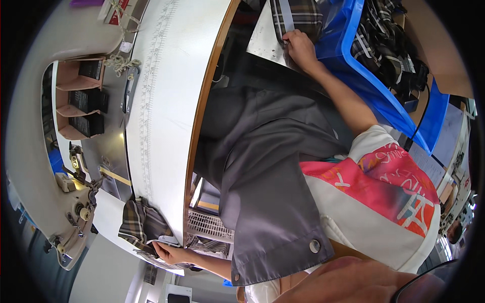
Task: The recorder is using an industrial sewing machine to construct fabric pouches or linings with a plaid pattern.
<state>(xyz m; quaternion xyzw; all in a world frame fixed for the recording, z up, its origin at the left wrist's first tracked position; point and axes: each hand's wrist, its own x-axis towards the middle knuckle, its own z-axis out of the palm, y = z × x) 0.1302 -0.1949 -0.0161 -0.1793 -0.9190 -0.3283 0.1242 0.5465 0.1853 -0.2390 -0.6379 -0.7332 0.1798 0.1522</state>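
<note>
Left hand [171,252] is down by the near end of the white table [172,101], fingers closed in a pinch on a bunched plaid cloth [140,222]. The cloth hangs over the table's rounded corner, so my guess is the grip is there to keep it from sliding off. A grey apron [262,202] drapes over the lap and fills most of the gap between body and table, so there's not much free room low down.

Right hand [301,48] is stretched well out to the side, fingers curled down on a plaid piece with a grey strip [295,17] lying on a metal plate [262,35]. I can't tell whether it's pinching or just pressing it flat. Just beside it sits a blue bin [353,65] full of more plaid pieces, close enough to grab from without leaning.

Further out, the table has a wooden edge and a printed measuring scale running along it, with a long bare stretch to work on. Beyond that sits the sewing machine [70,192], plus a pink shelf [76,101] holding dark boxes.
</note>
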